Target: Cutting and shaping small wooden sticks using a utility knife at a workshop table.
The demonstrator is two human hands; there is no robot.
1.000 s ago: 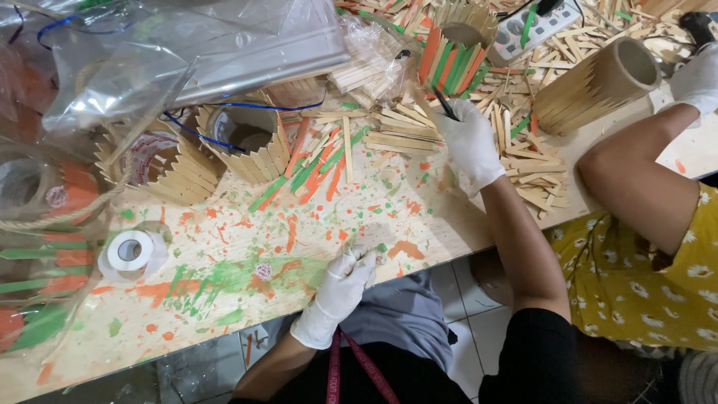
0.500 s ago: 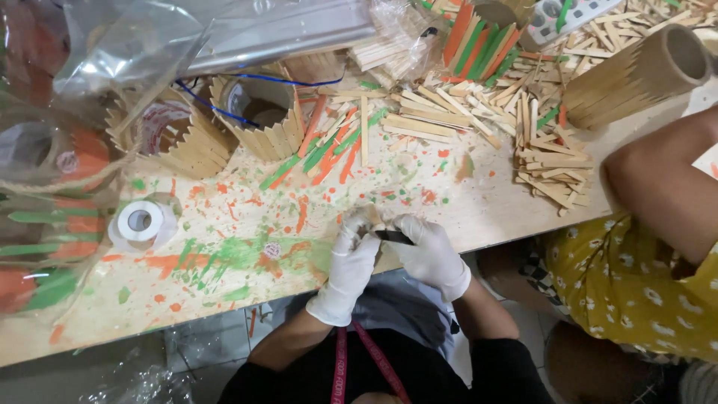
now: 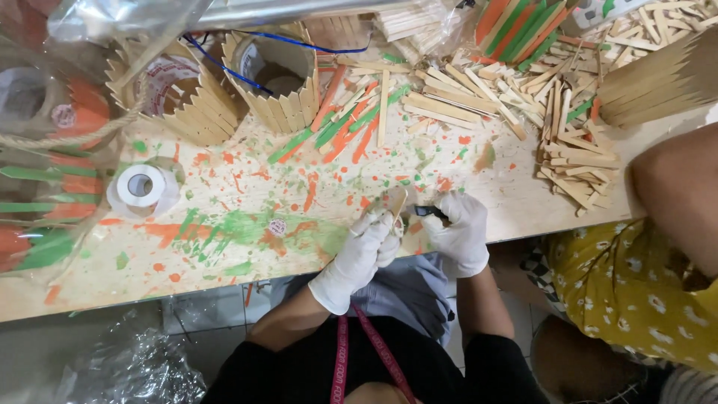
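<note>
Now both hands have met: left hand (image 3: 364, 251) grips a wooden stick (image 3: 396, 202); right hand (image 3: 458, 228), back from twelve o'clock, holds a dark tool (image 3: 428, 212).

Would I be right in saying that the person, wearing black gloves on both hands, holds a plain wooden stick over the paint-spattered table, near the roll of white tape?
Not quite: the gloves are white, not black. The head view shows the left hand and right hand in white gloves, holding a plain wooden stick over the paint-spattered table, with the roll of white tape nearby.
</note>
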